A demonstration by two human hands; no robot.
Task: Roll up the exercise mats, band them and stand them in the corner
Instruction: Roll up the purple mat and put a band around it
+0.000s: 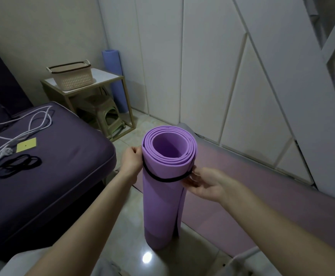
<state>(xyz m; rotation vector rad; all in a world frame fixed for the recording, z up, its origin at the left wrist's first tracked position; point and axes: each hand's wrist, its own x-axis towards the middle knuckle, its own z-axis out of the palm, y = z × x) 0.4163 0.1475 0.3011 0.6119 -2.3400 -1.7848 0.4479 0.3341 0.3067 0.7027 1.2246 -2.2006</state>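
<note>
A rolled purple mat (162, 204) stands upright on the tiled floor in front of me. A black band (163, 179) loops round its upper part, slanting from upper left to lower right. My left hand (131, 161) pinches the band at the mat's left edge. My right hand (204, 183) holds the band at the right side, fingers curled against the roll. A pink mat (262, 188) lies flat on the floor to the right. A blue rolled mat (114, 80) stands in the far corner.
A dark purple sofa (53, 176) on the left carries spare black bands (17, 165), white cables (23, 128) and a yellow card. A side table (107, 76) with a basket (72, 77) and stools beneath stands by the corner. White cabinet doors (222, 76) line the right wall.
</note>
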